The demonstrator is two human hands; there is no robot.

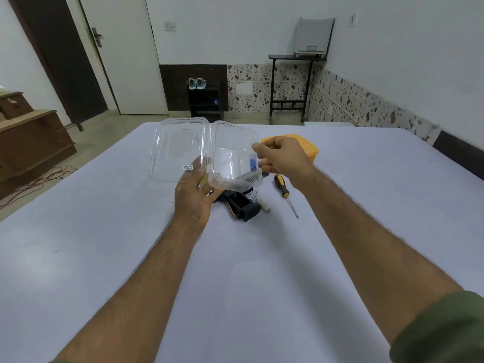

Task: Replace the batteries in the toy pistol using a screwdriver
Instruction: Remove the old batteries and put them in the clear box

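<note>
My left hand [194, 195] holds up an open clear plastic clamshell box [183, 150] from below, thumb on its hinge. My right hand [281, 157] hovers at the box's right rim with fingers curled; a blue battery [252, 163] shows inside the box just beside its fingertips, and I cannot tell whether they touch it. Under the box on the bed lies the black toy pistol [242, 205], its battery compartment open and empty. Loose white batteries [259, 201] lie against its right side. A yellow-and-black screwdriver [285, 193] lies to the right.
A yellow lidded container [313, 149] sits behind my right hand. Everything rests on a wide pale sheet-covered bed [235, 271]. Beyond it are a door, a shoe rack and a small black table.
</note>
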